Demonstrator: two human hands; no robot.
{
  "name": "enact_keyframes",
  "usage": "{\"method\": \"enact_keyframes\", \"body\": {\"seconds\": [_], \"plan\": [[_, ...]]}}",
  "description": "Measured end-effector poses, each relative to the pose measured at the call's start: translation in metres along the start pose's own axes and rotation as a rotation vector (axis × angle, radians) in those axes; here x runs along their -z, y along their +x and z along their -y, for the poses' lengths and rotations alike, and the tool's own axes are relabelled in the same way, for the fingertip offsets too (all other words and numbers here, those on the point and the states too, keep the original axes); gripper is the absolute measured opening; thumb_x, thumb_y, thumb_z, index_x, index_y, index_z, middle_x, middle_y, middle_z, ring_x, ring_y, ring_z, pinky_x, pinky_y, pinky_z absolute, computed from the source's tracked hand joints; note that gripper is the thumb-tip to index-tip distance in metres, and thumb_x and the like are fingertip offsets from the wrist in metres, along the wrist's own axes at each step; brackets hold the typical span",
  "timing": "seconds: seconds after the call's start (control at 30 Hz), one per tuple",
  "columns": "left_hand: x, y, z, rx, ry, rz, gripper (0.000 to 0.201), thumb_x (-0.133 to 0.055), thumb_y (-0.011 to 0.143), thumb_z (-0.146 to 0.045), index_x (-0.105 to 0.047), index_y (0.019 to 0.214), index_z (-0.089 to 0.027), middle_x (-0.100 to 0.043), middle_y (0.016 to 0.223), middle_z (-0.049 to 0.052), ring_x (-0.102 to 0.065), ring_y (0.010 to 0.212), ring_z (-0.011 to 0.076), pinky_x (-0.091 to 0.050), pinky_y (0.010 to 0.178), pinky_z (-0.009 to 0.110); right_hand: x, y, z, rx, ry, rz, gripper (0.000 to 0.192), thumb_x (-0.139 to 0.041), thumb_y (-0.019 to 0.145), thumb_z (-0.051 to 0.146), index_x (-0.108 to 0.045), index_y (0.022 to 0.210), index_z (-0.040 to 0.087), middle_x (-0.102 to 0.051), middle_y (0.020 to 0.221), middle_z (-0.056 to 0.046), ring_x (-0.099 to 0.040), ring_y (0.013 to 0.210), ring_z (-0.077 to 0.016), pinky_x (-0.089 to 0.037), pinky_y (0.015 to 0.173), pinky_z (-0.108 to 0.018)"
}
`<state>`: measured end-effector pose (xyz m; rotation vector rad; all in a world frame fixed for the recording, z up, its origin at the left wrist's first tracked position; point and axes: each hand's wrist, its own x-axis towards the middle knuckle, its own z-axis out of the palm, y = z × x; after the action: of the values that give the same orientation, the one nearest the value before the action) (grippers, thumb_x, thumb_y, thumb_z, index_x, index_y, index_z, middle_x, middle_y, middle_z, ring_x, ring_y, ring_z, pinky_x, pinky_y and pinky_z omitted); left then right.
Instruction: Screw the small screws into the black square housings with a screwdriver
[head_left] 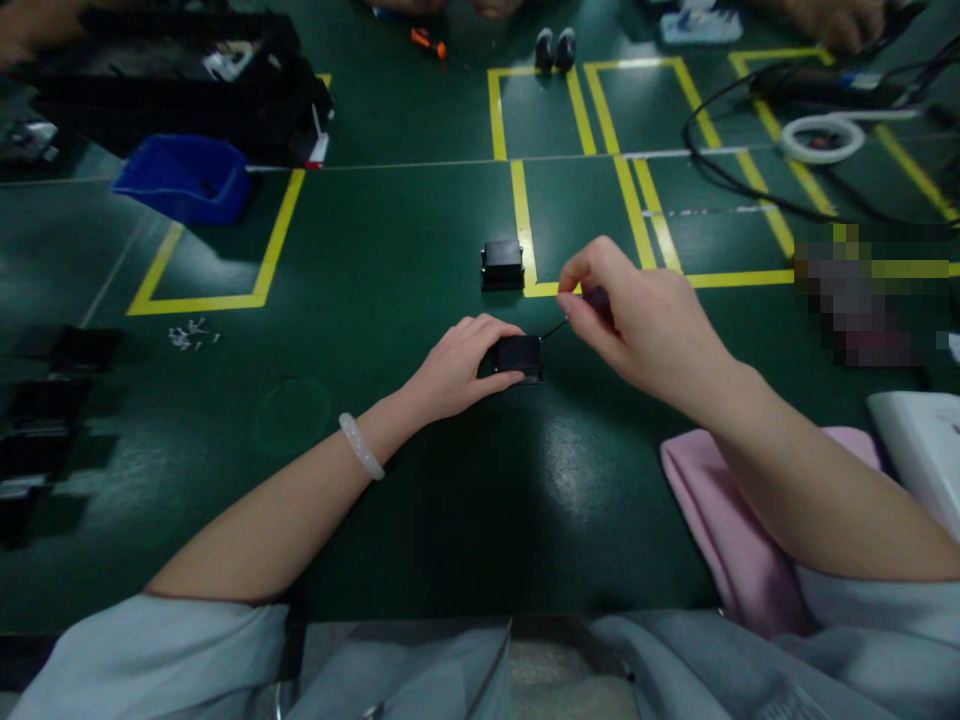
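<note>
While the left hand (461, 368) grips a small black box (519, 357) from its left side, thumb and fingers wrapped around it, the box rests on the green table (420, 480) near the middle of the view. Right hand (637, 320) pinches the dark handle of a thin screwdriver (581, 308); its slim shaft slants down and left, tip at the upper right corner of the box. Whether the tip actually touches the box: cannot tell.

A second black box (502, 265) sits just beyond the first, apart from both hands, touching the yellow tape line (525, 240). Blue bin (184, 178) far left, well apart. Small pile of pale screws (191, 335) lies left of the left hand, on the table. White bracelet (361, 446) on the left wrist. Pink cloth (720, 530) under the right forearm. White tape roll (821, 138) and black cables far right
</note>
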<state>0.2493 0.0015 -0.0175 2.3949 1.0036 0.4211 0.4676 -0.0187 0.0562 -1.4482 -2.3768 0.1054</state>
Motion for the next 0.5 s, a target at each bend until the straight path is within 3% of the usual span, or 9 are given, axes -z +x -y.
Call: {"method": "enact_keyframes", "body": {"seconds": [0.17, 0.33, 0.5], "plan": [[0.0, -0.0001, 0.0004, 0.002, -0.005, 0.0, 0.038, -0.056, 0.09, -0.04, -0.052, 0.121, -0.02, -0.058, 0.118, 0.008, -0.052, 0.106, 0.0243, -0.041, 0.091, 0.038, 0.0001, -0.0005, 0.0009, 0.01, 0.004, -0.011, 0.028, -0.037, 0.093, 0.031, -0.05, 0.113, 0.016, -0.068, 0.086, -0.004, -0.063, 0.071, -0.0168, -0.038, 0.058, -0.028], [-0.0002, -0.0003, 0.0006, 0.005, -0.007, 0.002, 0.038, -0.056, 0.09, -0.042, -0.052, 0.121, -0.02, -0.058, 0.118, 0.008, -0.052, 0.105, 0.0246, -0.041, 0.091, 0.038, 0.0005, -0.0009, 0.0008, 0.022, -0.019, -0.011, 0.025, -0.039, 0.093, 0.037, -0.053, 0.103, 0.018, -0.066, 0.078, -0.002, -0.059, 0.062, -0.0141, -0.034, 0.054, -0.026], [-0.0001, -0.0003, 0.0001, 0.003, -0.004, 0.0, 0.038, -0.057, 0.09, -0.041, -0.052, 0.12, -0.02, -0.058, 0.116, 0.008, -0.052, 0.104, 0.0237, -0.041, 0.091, 0.037, 0.0, -0.0008, 0.0018, 0.002, -0.004, -0.012, 0.026, -0.038, 0.093, 0.03, -0.05, 0.111, 0.017, -0.068, 0.085, -0.004, -0.063, 0.07, -0.0157, -0.037, 0.057, -0.027]]}}
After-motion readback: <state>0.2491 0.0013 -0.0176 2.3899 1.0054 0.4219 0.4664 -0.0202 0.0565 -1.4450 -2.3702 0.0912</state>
